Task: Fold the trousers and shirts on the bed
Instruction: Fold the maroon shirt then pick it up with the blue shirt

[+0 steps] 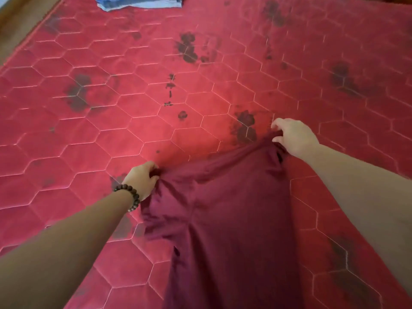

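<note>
Garment (234, 230): maroon, near end cut off, type unclear. Far edge stretched between 2 gripping hands: left hand (141, 181), right hand (294, 138). Bed (111, 108) beneath.

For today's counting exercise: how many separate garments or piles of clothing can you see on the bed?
2: a maroon garment near the camera, gripped by both hands, and blue folded clothing at the far edge, partly cropped, so more may be hidden.
</note>
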{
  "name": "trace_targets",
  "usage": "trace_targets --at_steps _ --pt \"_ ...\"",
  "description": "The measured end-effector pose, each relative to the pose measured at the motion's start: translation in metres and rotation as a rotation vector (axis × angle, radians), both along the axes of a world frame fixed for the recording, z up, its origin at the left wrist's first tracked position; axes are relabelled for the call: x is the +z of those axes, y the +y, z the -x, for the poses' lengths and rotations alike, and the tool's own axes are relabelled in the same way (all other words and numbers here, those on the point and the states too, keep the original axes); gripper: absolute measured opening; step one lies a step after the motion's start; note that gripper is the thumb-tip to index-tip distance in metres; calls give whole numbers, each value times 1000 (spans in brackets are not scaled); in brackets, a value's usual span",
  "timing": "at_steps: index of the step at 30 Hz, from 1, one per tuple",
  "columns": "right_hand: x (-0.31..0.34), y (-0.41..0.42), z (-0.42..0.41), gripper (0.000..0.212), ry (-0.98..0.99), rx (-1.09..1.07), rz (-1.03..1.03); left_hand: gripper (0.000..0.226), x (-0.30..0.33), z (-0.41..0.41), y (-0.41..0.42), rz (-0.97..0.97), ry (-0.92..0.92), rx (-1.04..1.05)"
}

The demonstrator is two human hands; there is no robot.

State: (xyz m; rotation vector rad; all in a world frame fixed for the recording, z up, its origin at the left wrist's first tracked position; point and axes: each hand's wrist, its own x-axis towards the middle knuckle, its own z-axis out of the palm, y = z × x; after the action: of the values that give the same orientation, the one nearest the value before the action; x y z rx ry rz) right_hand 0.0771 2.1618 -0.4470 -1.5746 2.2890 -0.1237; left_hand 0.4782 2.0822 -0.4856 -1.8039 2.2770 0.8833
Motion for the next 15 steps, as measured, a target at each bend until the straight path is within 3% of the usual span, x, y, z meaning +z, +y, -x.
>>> trace_targets --at_steps 3,6,11,15 --pt "-28 9 7 49 -55 -45 -30 31 -17 2 -1 -7 -136 -37" --pt "-40 24 11 58 -58 -190 23 40 -21 21 -2 118 -231 -155" --pt "-57 29 5 74 -202 -557 -3 44 -26 101 -1 83 11 -263" --pt "-70 17 1 62 -331 -621 -64 45 -36 151 1 44 0 -264"
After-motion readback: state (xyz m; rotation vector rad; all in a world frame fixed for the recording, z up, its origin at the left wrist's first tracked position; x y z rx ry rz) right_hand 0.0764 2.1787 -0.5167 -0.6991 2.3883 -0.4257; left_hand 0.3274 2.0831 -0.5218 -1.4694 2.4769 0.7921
